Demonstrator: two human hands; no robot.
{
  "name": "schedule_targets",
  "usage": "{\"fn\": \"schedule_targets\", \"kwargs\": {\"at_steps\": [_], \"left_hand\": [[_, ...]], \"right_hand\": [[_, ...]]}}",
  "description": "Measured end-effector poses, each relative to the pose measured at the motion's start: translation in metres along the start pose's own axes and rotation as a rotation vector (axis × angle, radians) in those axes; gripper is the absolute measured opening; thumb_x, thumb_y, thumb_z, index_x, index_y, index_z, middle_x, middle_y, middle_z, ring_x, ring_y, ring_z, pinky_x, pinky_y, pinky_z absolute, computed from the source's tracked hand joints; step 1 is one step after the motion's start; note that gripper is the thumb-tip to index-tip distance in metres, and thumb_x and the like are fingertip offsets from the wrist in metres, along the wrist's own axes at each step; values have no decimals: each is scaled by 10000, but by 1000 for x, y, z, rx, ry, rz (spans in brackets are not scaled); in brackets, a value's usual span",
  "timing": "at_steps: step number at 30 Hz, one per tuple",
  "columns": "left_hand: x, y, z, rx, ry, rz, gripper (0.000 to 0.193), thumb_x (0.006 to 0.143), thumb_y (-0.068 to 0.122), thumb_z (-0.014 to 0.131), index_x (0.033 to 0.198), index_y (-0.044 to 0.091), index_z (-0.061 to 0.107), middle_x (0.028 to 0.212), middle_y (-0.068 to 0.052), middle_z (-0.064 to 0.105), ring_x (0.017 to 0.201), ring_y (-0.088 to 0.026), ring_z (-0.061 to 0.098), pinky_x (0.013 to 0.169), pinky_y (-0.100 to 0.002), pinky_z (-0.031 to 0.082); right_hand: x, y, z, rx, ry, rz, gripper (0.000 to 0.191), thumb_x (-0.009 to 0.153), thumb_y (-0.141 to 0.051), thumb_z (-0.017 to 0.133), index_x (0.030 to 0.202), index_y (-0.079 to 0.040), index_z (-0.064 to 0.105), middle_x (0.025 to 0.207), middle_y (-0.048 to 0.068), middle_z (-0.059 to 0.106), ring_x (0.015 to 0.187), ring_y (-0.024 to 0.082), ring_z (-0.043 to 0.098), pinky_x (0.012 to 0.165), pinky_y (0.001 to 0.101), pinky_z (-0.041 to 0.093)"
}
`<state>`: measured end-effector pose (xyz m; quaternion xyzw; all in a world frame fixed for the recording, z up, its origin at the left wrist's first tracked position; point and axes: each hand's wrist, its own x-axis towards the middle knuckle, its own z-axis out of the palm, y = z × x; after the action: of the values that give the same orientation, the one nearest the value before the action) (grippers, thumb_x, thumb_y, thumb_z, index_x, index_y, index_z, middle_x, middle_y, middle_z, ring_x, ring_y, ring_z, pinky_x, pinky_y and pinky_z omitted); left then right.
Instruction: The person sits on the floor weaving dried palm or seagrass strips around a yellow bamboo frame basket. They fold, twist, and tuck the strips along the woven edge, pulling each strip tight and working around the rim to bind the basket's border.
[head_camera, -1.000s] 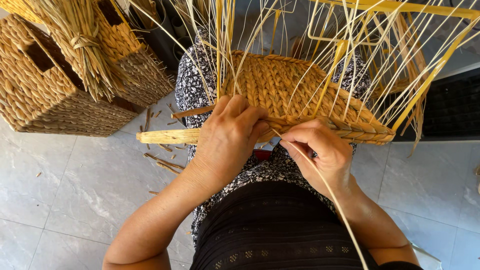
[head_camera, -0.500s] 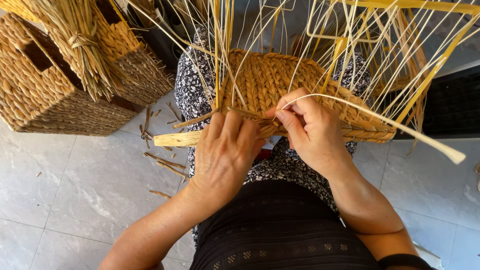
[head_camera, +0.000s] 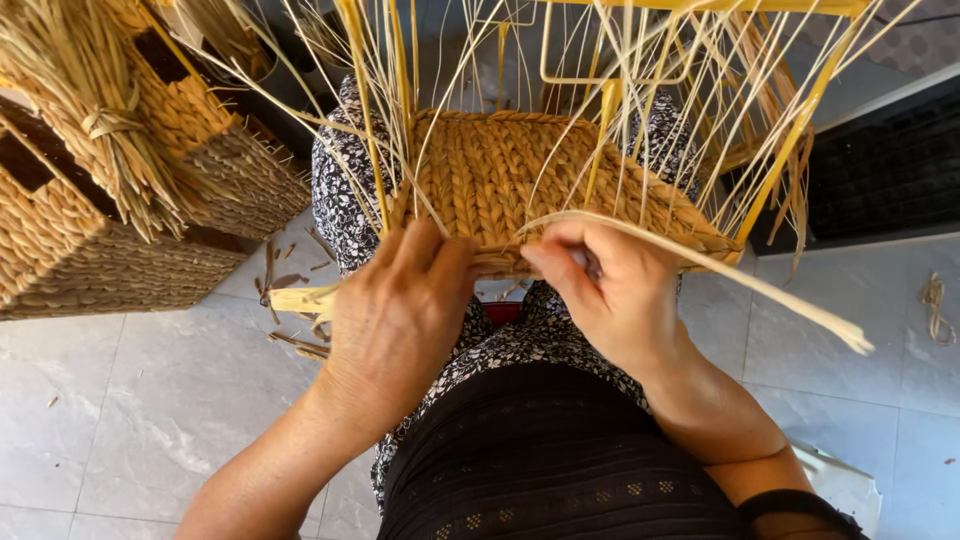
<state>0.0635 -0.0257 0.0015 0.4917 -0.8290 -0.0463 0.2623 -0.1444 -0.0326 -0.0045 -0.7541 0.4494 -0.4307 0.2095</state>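
- Grey tiled floor (head_camera: 120, 420); finished baskets (head_camera: 90, 240) at 10 o'clock.
- Woven panel (head_camera: 500, 180) on lap done; frame (head_camera: 800, 110) uprights bare.
- Left hand (head_camera: 400, 310) presses panel edge; right hand (head_camera: 610, 290) pinches strand (head_camera: 740, 280), weaving unfinished.

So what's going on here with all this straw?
A seated person is weaving a straw basket panel on their lap. The left hand presses on its near edge, while the right hand pinches a long flat strand that trails off to the right. Loose strands stick upward around a yellow wire frame. Finished woven baskets sit at left on the tiled floor.
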Motion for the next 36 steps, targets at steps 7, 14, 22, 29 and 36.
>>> {"fn": "schedule_targets", "kwargs": {"at_steps": [7,14,22,29,36], "left_hand": [[7,-19,-16,-7,-81,-63,267,894,305,783,828,91,636,788,-34,601,756,-206,651,571,-373,523],[-2,-16,-63,63,294,18,199,904,220,775,1022,64,737,909,-68,617,843,-263,594,719,-388,506],[-13,-3,-6,-96,155,-150,106,949,178,723,932,73,719,875,-98,651,801,-281,653,651,-403,535],[7,-29,17,-119,-114,-380,238,975,222,593,1084,41,703,602,-179,658,546,-397,664,494,-510,536],[7,-37,13,-84,-210,-263,277,955,269,630,859,22,710,645,-179,679,579,-378,686,503,-472,560]], "right_hand": [[9,-19,21,-181,-180,-224,331,844,-57,770,1141,58,680,1001,145,715,836,258,732,714,333,614],[18,-4,40,-151,-222,-114,138,949,-64,756,1046,-26,665,901,95,686,768,230,715,665,339,583],[11,1,44,-41,-168,-30,139,1013,11,655,1132,-29,594,938,92,691,738,182,722,617,307,570],[8,3,44,29,-213,60,138,1020,21,641,1130,-30,573,903,71,690,660,135,713,553,275,566],[4,11,45,48,-214,29,132,1027,22,637,1113,-26,550,927,80,689,665,122,709,551,252,575]]}}
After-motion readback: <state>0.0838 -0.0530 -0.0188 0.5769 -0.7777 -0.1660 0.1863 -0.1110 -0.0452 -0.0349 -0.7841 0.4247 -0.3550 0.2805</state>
